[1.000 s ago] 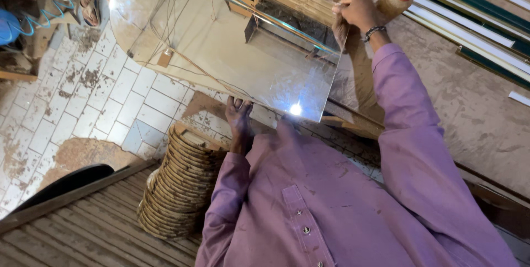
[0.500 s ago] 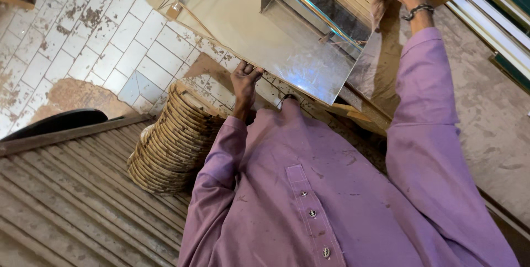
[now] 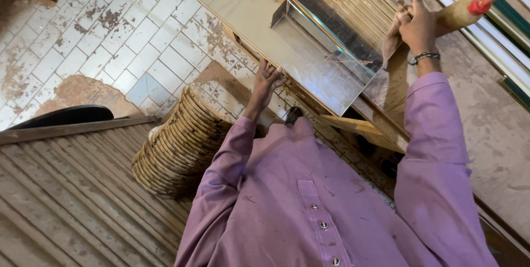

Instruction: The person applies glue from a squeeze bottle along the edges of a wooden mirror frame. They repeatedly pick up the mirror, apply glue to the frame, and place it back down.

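Note:
A large rectangular mirror sheet (image 3: 309,51) lies tilted over a wooden frame (image 3: 359,126) in front of me. My left hand (image 3: 267,81) grips the mirror's near edge, fingers curled over it. My right hand (image 3: 418,24) is raised at the mirror's right corner. It holds a tan squeeze bottle (image 3: 461,13) with a red nozzle, and a brownish cloth (image 3: 393,38) hangs under the palm against the glass edge. I wear a purple buttoned shirt and a bracelet on the right wrist.
A round woven cane stool (image 3: 182,143) stands just below my left arm. Ribbed wooden boards (image 3: 66,189) fill the lower left, worn white floor tiles (image 3: 110,40) the upper left. Long white, gold and green moulding strips (image 3: 486,29) lie on the dusty surface at right.
My left hand has risen from below the mirror, near the stool, and taken hold of its near edge. The right hand has stayed at the corner with the bottle. The view has shifted.

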